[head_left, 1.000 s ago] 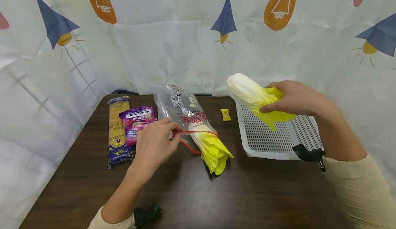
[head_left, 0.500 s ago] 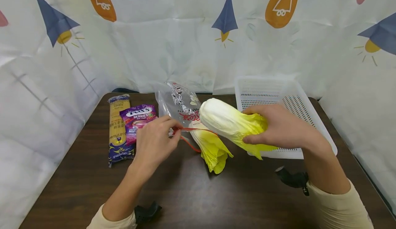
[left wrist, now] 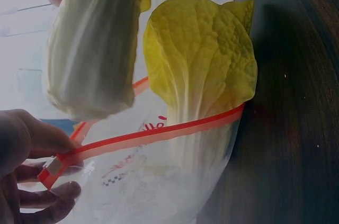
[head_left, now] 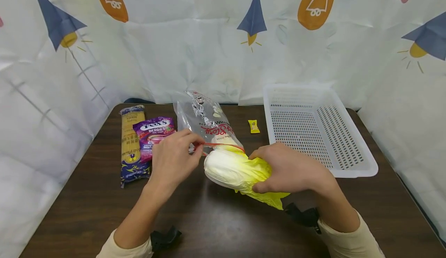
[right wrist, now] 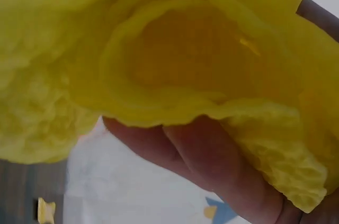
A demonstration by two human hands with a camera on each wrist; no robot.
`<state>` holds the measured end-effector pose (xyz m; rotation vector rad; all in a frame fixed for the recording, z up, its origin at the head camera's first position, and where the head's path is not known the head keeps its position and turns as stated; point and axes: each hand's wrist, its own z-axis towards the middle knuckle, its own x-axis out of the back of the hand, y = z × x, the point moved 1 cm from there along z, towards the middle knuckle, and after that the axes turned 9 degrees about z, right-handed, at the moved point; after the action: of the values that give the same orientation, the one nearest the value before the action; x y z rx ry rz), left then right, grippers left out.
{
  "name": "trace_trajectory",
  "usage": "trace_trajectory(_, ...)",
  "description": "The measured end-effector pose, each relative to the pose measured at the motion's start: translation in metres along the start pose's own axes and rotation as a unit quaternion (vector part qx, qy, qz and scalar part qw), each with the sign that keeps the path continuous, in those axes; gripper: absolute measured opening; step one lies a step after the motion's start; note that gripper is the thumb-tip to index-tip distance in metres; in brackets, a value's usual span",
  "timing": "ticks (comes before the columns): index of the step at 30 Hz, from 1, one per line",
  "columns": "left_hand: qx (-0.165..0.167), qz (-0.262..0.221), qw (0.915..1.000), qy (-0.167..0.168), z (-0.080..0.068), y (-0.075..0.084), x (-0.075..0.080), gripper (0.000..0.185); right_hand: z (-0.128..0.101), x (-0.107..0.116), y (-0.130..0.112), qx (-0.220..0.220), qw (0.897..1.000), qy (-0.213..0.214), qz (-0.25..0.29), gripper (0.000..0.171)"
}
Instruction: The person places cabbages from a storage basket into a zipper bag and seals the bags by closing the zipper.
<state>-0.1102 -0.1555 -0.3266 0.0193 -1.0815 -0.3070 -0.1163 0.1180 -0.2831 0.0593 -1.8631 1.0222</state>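
Observation:
My left hand (head_left: pixel 175 155) pinches the corner of a clear zip bag (head_left: pixel 195 115) by its red zipper edge, near the white slider (left wrist: pixel 53 165). Inside the bag lies one napa cabbage (left wrist: pixel 198 54), its yellow leaf end sticking out past the open mouth. My right hand (head_left: pixel 294 169) grips a second napa cabbage (head_left: pixel 226 169) round its yellow leaves, white base toward the left. That base is at the bag's mouth, overlapping the red edge in the head view. In the right wrist view, yellow leaves (right wrist: pixel 47 75) fill most of the picture, with fingers (right wrist: pixel 206 155) beneath.
On the left lie a spaghetti pack (head_left: pixel 132 146) and a purple Fox's candy bag (head_left: pixel 155 132) partly over it. A small yellow wrapped sweet (head_left: pixel 254 126) sits behind the right hand. At the right stands a white perforated basket (head_left: pixel 359 142). A patterned curtain hangs behind the table.
My right hand has carried the second cabbage from over the basket leftward and down to the bag's mouth. My left hand stays at the bag's corner.

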Motion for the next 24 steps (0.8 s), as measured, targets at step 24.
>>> trace_trajectory(24, -0.024, 0.009, 0.9983, -0.053, 0.0, -0.001, 0.003, 0.018, 0.012, -0.027, -0.017, -0.082, 0.994, 0.077, -0.008, 0.024)
